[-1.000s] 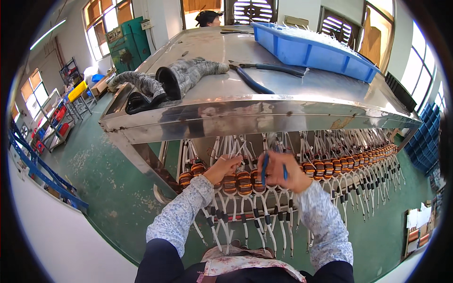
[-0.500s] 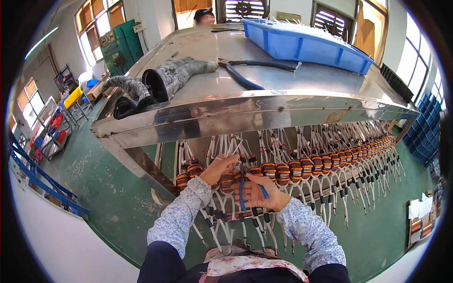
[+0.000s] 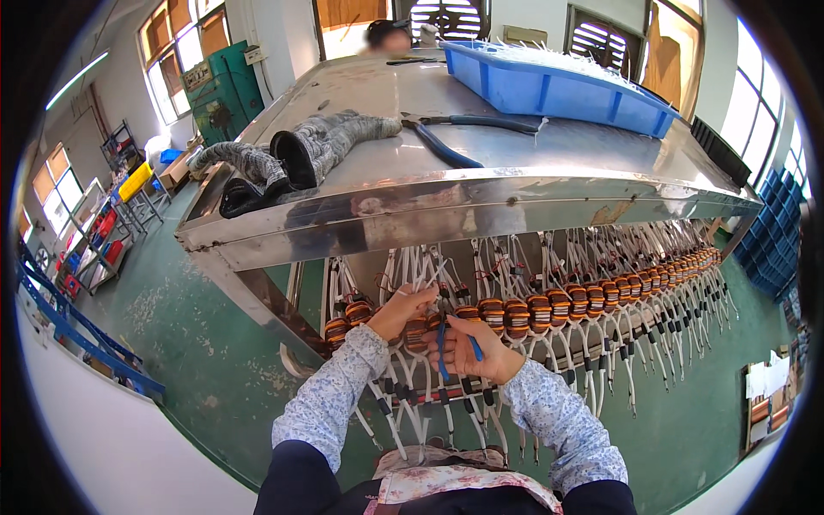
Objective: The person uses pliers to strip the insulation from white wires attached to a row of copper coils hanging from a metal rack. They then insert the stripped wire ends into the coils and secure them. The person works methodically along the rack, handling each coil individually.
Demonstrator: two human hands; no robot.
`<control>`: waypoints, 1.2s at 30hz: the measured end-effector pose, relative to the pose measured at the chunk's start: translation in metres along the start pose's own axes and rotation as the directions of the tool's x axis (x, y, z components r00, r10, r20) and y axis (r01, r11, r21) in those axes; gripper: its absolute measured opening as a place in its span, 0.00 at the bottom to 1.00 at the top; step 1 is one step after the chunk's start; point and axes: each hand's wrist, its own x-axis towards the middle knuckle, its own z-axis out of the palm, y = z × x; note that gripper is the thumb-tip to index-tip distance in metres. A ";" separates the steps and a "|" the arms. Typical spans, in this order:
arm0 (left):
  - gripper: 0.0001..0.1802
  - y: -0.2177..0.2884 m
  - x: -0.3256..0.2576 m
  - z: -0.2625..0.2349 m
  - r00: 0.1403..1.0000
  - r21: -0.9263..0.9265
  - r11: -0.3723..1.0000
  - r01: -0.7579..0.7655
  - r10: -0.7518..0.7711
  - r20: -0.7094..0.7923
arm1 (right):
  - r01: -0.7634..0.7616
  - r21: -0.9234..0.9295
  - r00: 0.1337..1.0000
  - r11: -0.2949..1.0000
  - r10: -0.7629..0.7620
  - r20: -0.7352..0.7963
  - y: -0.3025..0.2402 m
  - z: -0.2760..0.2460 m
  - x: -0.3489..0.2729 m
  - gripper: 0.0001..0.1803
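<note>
A long row of copper-wound coils with white leads and black sleeves hangs under the edge of a steel table. My left hand pinches a white lead at a coil near the row's left end. My right hand sits just right of it, closed on blue-handled cutters whose tip points up at the same coil. Both forearms wear blue-patterned sleeves and come up from the lower edge.
On the tabletop lie two grey patterned arm sleeves, blue-handled pliers and a blue plastic tray. A person stands beyond the far end. Green floor lies below, a green machine and shelves at the left.
Both hands have shifted left along the coil row. The right hand, earlier raised at a coil farther right, now sits lower beside the left hand with the cutters upright.
</note>
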 end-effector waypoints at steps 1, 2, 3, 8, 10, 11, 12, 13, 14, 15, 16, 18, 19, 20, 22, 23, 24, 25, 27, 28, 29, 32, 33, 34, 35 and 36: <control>0.18 -0.001 0.001 0.000 1.000 -0.007 1.000 -0.006 0.006 0.008 | 0.012 -0.001 1.000 1.000 -0.012 -0.003 0.000 -0.001 0.001 0.25; 0.18 -0.001 0.000 0.000 1.000 -0.008 1.000 -0.010 0.010 0.002 | 0.015 -0.036 1.000 0.999 -0.016 -0.026 0.001 -0.001 0.002 0.24; 0.17 -0.002 0.000 -0.001 1.000 -0.013 1.000 -0.016 0.015 -0.004 | 0.016 -0.074 0.999 0.997 -0.020 -0.051 0.002 0.000 0.003 0.23; 0.18 -0.009 0.004 -0.005 1.000 -0.022 0.999 -0.029 0.029 -0.001 | 0.035 -0.125 0.998 0.992 -0.041 -0.049 0.006 -0.012 0.006 0.20; 0.20 -0.006 0.003 -0.004 1.000 -0.027 0.999 -0.020 0.020 0.013 | 0.053 -0.137 0.996 0.989 -0.062 -0.062 0.007 -0.008 0.002 0.19; 0.20 -0.005 0.001 -0.003 1.000 -0.040 0.999 -0.015 0.016 0.013 | 0.077 -0.139 0.995 0.987 -0.085 -0.052 0.010 -0.007 0.001 0.19; 0.21 -0.002 -0.001 -0.003 1.000 -0.048 0.999 -0.011 0.012 0.017 | 0.108 -0.140 0.993 0.984 -0.115 -0.041 0.015 -0.007 0.000 0.20; 0.21 0.000 -0.002 -0.003 1.000 -0.056 0.998 -0.007 0.009 0.022 | 0.139 -0.140 0.989 0.980 -0.144 -0.030 0.018 -0.007 -0.002 0.20; 0.21 0.001 -0.001 -0.003 1.000 -0.071 0.997 -0.005 0.006 0.016 | 0.123 -0.128 0.992 0.984 -0.127 -0.023 0.017 -0.005 -0.004 0.21; 0.21 0.001 -0.002 -0.003 1.000 -0.090 0.996 0.001 0.000 0.011 | 0.104 -0.114 0.994 0.988 -0.107 -0.020 0.016 -0.003 -0.007 0.22; 0.21 0.002 -0.003 -0.002 1.000 -0.109 0.994 0.007 -0.006 0.005 | 0.086 -0.100 0.996 0.991 -0.088 -0.016 0.014 -0.002 -0.009 0.23; 0.21 0.005 -0.005 0.000 1.000 -0.089 0.996 0.005 -0.004 0.017 | 0.059 -0.095 0.996 0.994 -0.052 0.073 0.008 -0.010 -0.008 0.26; 0.20 0.006 -0.005 0.003 1.000 -0.063 0.998 -0.001 0.001 0.007 | 0.048 -0.091 0.995 0.995 -0.039 0.094 0.005 -0.010 -0.009 0.27; 0.20 0.006 -0.005 0.004 1.000 -0.038 0.999 -0.006 0.006 -0.003 | 0.037 -0.088 0.993 0.995 -0.026 0.116 0.004 -0.011 -0.009 0.28; 0.18 0.001 -0.003 0.001 1.000 -0.018 0.999 -0.031 0.031 0.002 | 0.022 -0.070 0.991 0.997 -0.013 0.131 0.003 -0.012 -0.006 0.28; 0.18 0.000 -0.002 0.000 0.999 -0.009 0.999 -0.043 0.043 0.004 | 0.015 -0.062 0.990 0.998 -0.006 0.139 0.003 -0.011 -0.004 0.29; 0.18 0.000 -0.003 0.000 0.999 -0.018 0.999 -0.046 0.046 0.000 | 0.004 -0.056 0.990 0.998 0.004 0.141 0.003 -0.012 -0.004 0.28; 0.18 0.001 -0.003 0.001 0.999 -0.027 0.998 -0.049 0.049 -0.005 | -0.007 -0.051 0.990 0.999 0.014 0.142 0.004 -0.012 -0.003 0.28; 0.17 0.000 -0.004 0.001 0.999 -0.043 0.998 -0.048 0.047 -0.017 | -0.022 -0.063 0.990 0.998 0.030 0.136 0.007 -0.011 -0.001 0.28; 0.17 0.000 -0.005 0.001 0.999 -0.050 0.998 -0.044 0.043 -0.026 | -0.027 -0.081 0.991 0.996 0.037 0.128 0.009 -0.010 0.001 0.28; 0.17 0.000 -0.005 0.000 0.999 -0.056 0.998 -0.041 0.039 -0.035 | -0.032 -0.099 0.992 0.995 0.044 0.120 0.011 -0.008 0.002 0.27; 0.17 0.000 -0.005 0.003 0.999 -0.060 0.997 -0.043 0.042 -0.030 | 0.028 -0.072 0.998 0.997 -0.024 0.055 0.013 -0.003 0.001 0.26; 0.16 0.002 -0.006 0.004 0.999 -0.062 0.998 -0.033 0.031 -0.029 | 0.034 -0.072 0.999 0.997 -0.031 0.035 0.015 0.000 0.001 0.28; 0.16 0.004 -0.007 0.005 0.999 -0.064 0.998 -0.022 0.020 -0.028 | 0.040 -0.071 0.999 0.997 -0.039 0.014 0.018 0.002 0.000 0.29; 0.16 0.005 -0.007 0.005 1.000 -0.066 0.998 -0.011 0.010 -0.026 | 0.046 -0.071 0.999 0.996 -0.047 -0.007 0.019 0.003 0.000 0.30; 0.15 0.002 -0.006 0.001 1.000 -0.054 0.999 0.005 -0.006 -0.020 | 0.050 -0.066 0.999 0.997 -0.050 0.004 0.019 0.003 0.001 0.30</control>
